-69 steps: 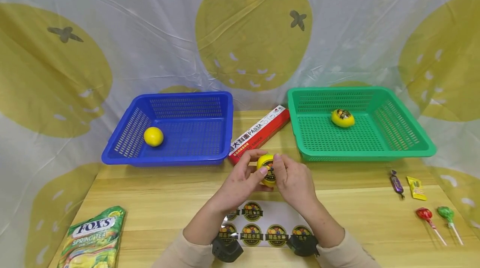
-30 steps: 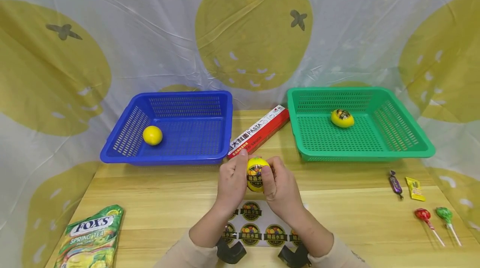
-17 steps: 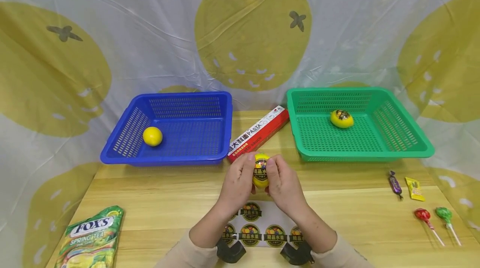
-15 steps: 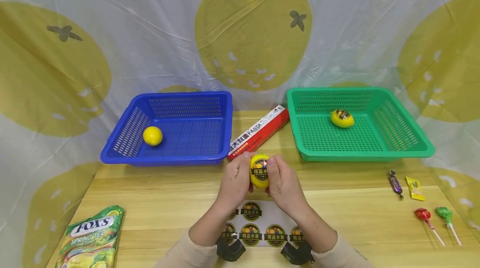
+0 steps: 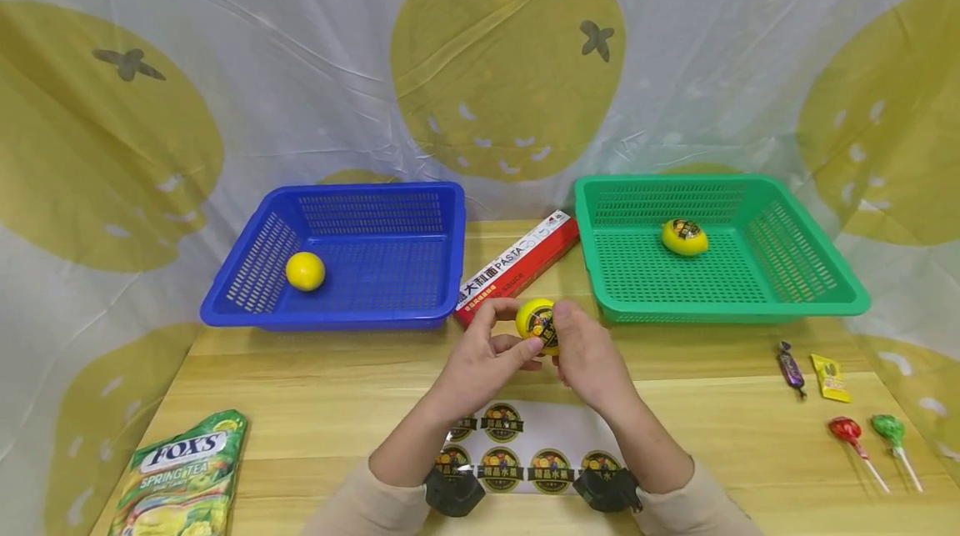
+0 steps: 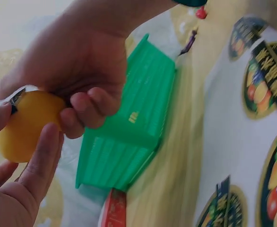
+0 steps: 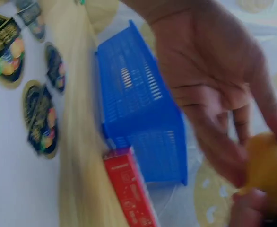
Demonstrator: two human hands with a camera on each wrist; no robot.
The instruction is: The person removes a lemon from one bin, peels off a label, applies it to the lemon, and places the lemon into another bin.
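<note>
A yellow lemon (image 5: 530, 316) with a black round fruit label is up between both hands in the head view, above the wooden table. My left hand (image 5: 474, 368) pinches its left and lower side with thumb and fingers. On the right side, my right hand (image 5: 592, 359) grips it, thumb lying over the label's edge and fingers curled. In the left wrist view, the lemon (image 6: 27, 125) shows a dark label edge near the left thumb. The right wrist view is blurred, with the lemon (image 7: 266, 158) partly cut off. Under the wrists lies a white sticker sheet (image 5: 558, 429) with several round labels.
A blue basket (image 5: 333, 321) holds an unlabelled lemon (image 5: 305, 271). A green basket (image 5: 735, 307) holds a labelled lemon (image 5: 692, 242). Between them lies a red pasta box (image 5: 517, 265). Sweets and lollipops (image 5: 846, 429) lie right; a candy bag (image 5: 180, 473) lies front left.
The lemon has moved slightly right and away, and its label now tilts. My left hand's fingers have spread from a closer grip, and the right thumb has shifted over the label's edge.
</note>
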